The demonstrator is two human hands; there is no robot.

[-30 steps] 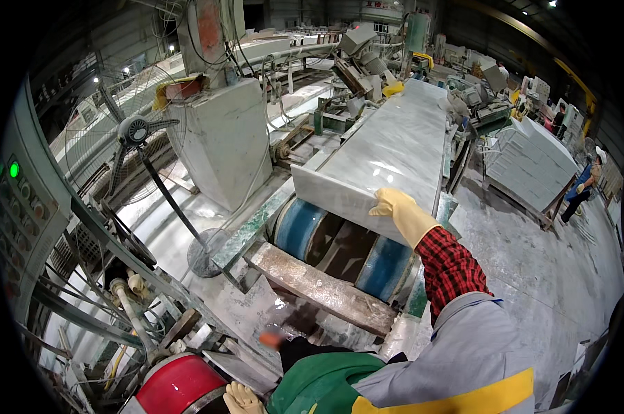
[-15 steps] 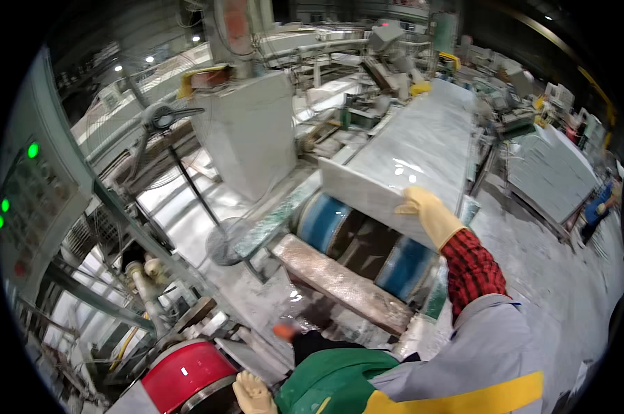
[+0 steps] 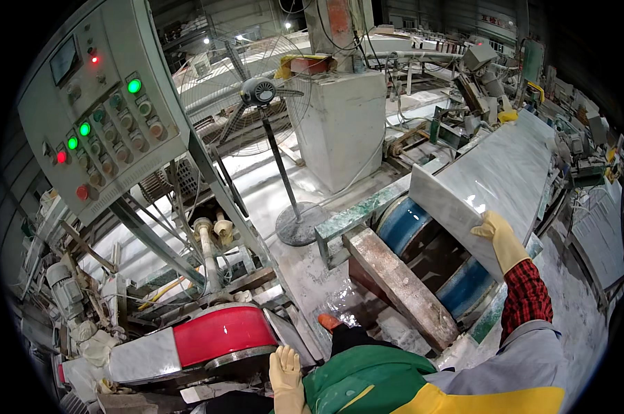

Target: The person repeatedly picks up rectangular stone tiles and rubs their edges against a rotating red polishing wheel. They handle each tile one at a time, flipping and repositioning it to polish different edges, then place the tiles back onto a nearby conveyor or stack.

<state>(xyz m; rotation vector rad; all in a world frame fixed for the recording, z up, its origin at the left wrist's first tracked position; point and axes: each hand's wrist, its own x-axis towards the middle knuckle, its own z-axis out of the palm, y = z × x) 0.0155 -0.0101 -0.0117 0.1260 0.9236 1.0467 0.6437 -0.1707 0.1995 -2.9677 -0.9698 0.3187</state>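
Note:
My right hand (image 3: pixel 500 240), in a cream rubber glove, grips the right end of a white-grey marble slab (image 3: pixel 446 210). That slab is tilted up on its long edge over blue-banded rollers (image 3: pixel 403 224). Beyond it, a long pale marble surface (image 3: pixel 512 162) lies flat along the conveyor. My left hand (image 3: pixel 285 369), gloved alike, hangs low with its fingers stretched out and nothing in them. The nearest thing to it is the rounded end of a red belt (image 3: pixel 226 336) with a white slab (image 3: pixel 145 355) on it.
A rusty beam (image 3: pixel 400 286) crosses in front of the rollers. Ahead stand a fan (image 3: pixel 258 92) on a round base and a pale block (image 3: pixel 339 131). A control panel (image 3: pixel 108 117) with lit buttons rises at the left. The floor (image 3: pixel 336 297) looks wet.
My view has swung left, bringing the control panel and more of the red belt into sight. My right hand stays on the tilted slab. The left hand's fingers are straighter.

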